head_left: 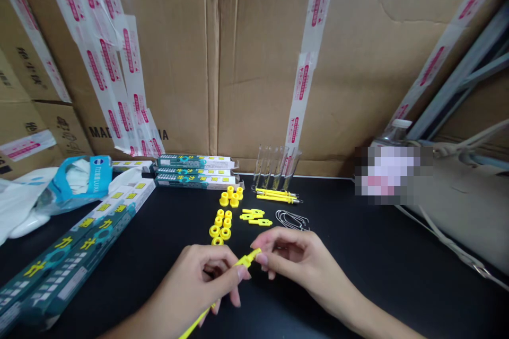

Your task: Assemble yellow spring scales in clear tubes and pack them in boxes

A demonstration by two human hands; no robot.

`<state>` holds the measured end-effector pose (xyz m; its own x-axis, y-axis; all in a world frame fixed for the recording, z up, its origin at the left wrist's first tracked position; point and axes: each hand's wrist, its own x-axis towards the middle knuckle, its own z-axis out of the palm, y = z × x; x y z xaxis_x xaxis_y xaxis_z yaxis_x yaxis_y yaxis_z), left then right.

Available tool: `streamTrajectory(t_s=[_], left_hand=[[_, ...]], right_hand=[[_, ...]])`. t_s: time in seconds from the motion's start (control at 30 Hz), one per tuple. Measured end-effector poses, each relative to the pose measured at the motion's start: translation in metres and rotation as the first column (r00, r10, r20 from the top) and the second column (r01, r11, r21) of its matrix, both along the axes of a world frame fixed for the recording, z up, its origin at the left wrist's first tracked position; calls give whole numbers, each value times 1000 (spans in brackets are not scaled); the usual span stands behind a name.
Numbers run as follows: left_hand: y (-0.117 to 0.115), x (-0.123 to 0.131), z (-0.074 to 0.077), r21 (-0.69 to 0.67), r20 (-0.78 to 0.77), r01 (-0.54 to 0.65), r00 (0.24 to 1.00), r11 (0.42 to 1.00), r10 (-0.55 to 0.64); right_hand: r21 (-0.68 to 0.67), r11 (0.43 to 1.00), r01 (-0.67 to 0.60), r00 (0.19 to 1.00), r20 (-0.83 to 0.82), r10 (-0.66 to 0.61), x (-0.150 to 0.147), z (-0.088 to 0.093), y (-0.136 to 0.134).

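My left hand (209, 275) is closed around a thin yellow plastic rod (198, 323), which slants up from the lower edge. At its upper end is a small yellow plastic piece (248, 259), pinched at the tip by my right hand (292, 254). Whether piece and rod are joined is hidden by my fingers. Just beyond my hands stand yellow ring-shaped caps (225, 233) and taller yellow flanged caps (224, 199). Several flat yellow pieces (260, 222) lie beside them. A bunch of bent metal hooks (292, 219) is right behind my right hand.
Yellow rods with metal springs (276, 198) lie before upright clear tubes (267, 169). Green-and-white long boxes (95, 238) lie at left, others (194, 177) at the back. A blue-and-clear packet (81, 183) is far left. A beige bag (461, 206) sits right. A cardboard wall (254, 74) closes the back.
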<state>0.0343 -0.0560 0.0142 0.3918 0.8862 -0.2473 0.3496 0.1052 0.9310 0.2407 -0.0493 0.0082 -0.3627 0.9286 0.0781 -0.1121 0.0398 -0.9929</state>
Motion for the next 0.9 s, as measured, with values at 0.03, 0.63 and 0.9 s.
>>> streamTrajectory(t_s=[0.03, 0.63, 0.9], left_hand=[[0, 0, 0, -3, -9, 9, 1000, 1000, -9], [4, 0, -3, 4, 71, 45, 996, 999, -46], [4, 1, -2, -43, 38, 62, 997, 997, -60]], right_hand=[[-7, 1000, -12, 1000, 4, 12, 0, 0, 0], [545, 641, 540, 726, 82, -682, 56, -6, 55], [573, 693, 437, 696, 272, -664, 93, -32, 121]])
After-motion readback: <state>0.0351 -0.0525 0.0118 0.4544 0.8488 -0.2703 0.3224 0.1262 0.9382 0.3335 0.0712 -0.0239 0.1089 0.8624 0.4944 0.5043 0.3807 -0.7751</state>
